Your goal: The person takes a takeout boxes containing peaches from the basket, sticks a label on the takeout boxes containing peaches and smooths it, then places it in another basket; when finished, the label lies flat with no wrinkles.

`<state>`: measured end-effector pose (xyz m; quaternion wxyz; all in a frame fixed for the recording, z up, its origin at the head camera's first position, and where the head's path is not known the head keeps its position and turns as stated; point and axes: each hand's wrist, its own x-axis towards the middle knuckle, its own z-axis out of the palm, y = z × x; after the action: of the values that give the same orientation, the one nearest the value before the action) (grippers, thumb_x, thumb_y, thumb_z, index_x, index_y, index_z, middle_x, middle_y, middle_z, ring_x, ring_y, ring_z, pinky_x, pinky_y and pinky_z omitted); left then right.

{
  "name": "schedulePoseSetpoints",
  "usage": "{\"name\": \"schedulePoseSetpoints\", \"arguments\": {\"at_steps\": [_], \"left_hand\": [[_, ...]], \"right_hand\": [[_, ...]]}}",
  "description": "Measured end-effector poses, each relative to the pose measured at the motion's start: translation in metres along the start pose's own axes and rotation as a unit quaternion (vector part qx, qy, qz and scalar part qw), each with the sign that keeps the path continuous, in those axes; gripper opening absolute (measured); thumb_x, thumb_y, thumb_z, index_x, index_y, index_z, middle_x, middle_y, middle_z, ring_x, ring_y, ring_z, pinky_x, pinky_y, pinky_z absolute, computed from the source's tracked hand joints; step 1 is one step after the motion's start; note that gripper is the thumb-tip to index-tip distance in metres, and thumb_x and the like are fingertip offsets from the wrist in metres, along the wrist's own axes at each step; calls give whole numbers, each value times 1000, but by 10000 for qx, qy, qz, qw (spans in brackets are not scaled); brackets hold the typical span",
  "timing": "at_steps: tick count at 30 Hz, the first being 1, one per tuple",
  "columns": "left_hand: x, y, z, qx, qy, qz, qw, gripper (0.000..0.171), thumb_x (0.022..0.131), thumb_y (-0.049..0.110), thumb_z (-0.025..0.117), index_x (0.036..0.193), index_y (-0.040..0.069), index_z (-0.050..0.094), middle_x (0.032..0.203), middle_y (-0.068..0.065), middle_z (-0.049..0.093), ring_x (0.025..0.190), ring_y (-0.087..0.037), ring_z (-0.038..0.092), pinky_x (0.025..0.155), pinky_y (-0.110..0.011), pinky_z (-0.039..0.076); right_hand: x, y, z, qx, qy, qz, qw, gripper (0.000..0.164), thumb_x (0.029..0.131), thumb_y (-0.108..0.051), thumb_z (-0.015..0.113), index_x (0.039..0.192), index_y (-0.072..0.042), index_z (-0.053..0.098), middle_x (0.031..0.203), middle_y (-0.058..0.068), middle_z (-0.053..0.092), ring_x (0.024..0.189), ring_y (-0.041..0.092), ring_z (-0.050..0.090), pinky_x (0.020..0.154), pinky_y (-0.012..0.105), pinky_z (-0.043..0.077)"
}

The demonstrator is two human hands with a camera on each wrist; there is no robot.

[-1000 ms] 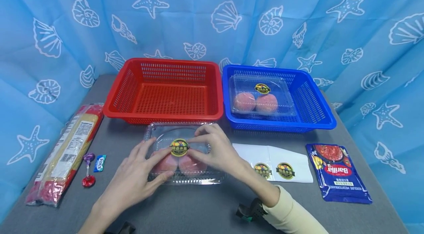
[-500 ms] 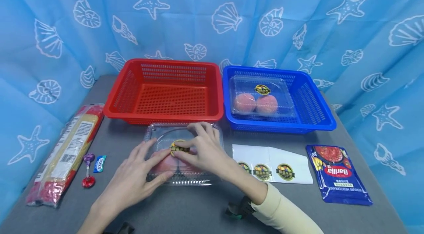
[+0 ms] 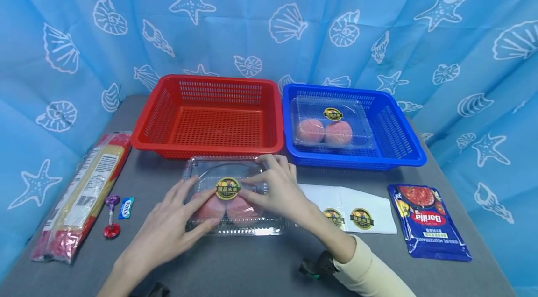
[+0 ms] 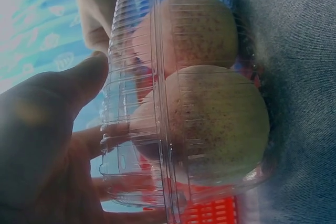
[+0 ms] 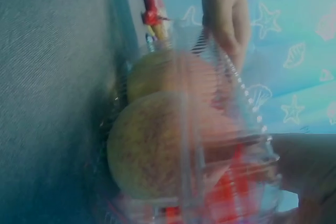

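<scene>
A clear plastic clamshell box (image 3: 212, 168) lies closed in front of the red basket, with two pink peaches (image 3: 245, 208) inside. On its lid sits a round black-and-gold sticker (image 3: 227, 188). My left hand (image 3: 172, 220) rests on the lid's left side, index fingertip at the sticker's left edge and thumb towards the near side. From the right, my right hand (image 3: 279, 192) reaches over the lid, with thumb and index fingertip by the sticker's right edge. Both peaches (image 4: 210, 121) show through the box wall in the left wrist view. The right wrist view is blurred.
Behind the box stands a red basket (image 3: 210, 147). A blue basket (image 3: 399, 159) holds another stickered box of peaches (image 3: 338, 132). To the right lie a white sticker sheet (image 3: 378, 201) and a Barilla pouch (image 3: 430, 222). Noodles (image 3: 86, 194), a lollipop (image 3: 111, 230) and a small blue packet (image 3: 126, 207) lie left.
My right hand moved left across the sticker, then back right, uncovering it again. My left hand and the box have stayed in place.
</scene>
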<state>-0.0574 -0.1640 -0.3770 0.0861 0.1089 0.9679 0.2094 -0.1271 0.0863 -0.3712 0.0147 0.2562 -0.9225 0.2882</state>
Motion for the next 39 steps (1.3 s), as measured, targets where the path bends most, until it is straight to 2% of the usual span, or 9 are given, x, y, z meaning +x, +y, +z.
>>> {"name": "schedulePoseSetpoints", "arguments": {"at_steps": [4, 8, 12, 17, 21, 25, 30, 34, 39], "left_hand": [[-1, 0, -1, -28, -31, 1, 10000, 71, 90, 59, 69, 153, 38, 45, 167, -14, 30, 151, -51, 26, 101, -80, 39], [0, 0, -2, 12, -51, -8, 10000, 73, 90, 61, 67, 154, 36, 44, 167, -13, 31, 151, -50, 27, 101, -80, 39], [1, 1, -3, 238, 31, 87, 9997, 72, 90, 62, 67, 153, 35, 46, 165, -13, 35, 148, -49, 34, 100, -78, 42], [4, 6, -8, 346, -45, 140, 9993, 70, 91, 65, 64, 153, 37, 46, 164, -13, 38, 142, -49, 43, 99, -77, 43], [4, 8, -8, 257, -121, 126, 9995, 71, 91, 64, 64, 154, 37, 44, 166, -13, 35, 141, -50, 44, 100, -76, 43], [3, 7, -7, 237, -123, 63, 9996, 72, 91, 63, 66, 155, 36, 44, 166, -13, 33, 142, -49, 43, 100, -76, 44], [4, 7, -8, 227, -236, -5, 9995, 74, 90, 65, 65, 155, 37, 43, 166, -13, 33, 142, -49, 42, 101, -77, 41], [7, 6, -10, 308, -252, 32, 9992, 74, 90, 67, 64, 154, 36, 44, 163, -14, 37, 138, -48, 46, 101, -76, 42], [11, 7, -11, 487, -218, 230, 9983, 73, 93, 69, 57, 156, 33, 42, 157, -19, 42, 131, -45, 52, 98, -70, 48]], "right_hand": [[2, -6, 3, 254, 30, -235, 9994, 30, 86, -34, 82, 114, -24, 80, 141, 9, 59, 132, 33, 39, 99, 54, 31], [7, -12, 11, 49, -106, -362, 9993, 28, 91, -40, 76, 116, -28, 79, 150, 8, 53, 138, 34, 35, 102, 58, 31], [7, -14, 15, -244, -117, -137, 9995, 26, 91, -45, 75, 112, -31, 80, 153, 7, 50, 139, 35, 35, 103, 62, 29], [4, -12, 13, -159, -39, 256, 9995, 21, 89, -44, 77, 106, -33, 81, 154, 8, 47, 142, 41, 31, 103, 71, 27], [2, -9, 9, 1, -143, 442, 9989, 24, 88, -44, 78, 109, -34, 80, 157, 8, 44, 145, 39, 28, 101, 68, 33], [2, -5, 4, 162, -248, 449, 9986, 27, 87, -43, 80, 111, -31, 80, 158, 6, 44, 145, 35, 28, 101, 64, 35], [0, 3, 1, -14, -177, 248, 9995, 23, 88, -42, 79, 108, -30, 81, 154, 4, 49, 140, 30, 37, 98, 55, 43], [0, 5, 2, -63, -49, 4, 10000, 21, 89, -38, 78, 109, -31, 81, 150, 4, 52, 137, 29, 40, 95, 51, 44], [-2, 3, 8, -249, 112, -233, 9994, 34, 89, -43, 77, 119, -28, 78, 147, 6, 55, 137, 31, 41, 96, 55, 46]]}}
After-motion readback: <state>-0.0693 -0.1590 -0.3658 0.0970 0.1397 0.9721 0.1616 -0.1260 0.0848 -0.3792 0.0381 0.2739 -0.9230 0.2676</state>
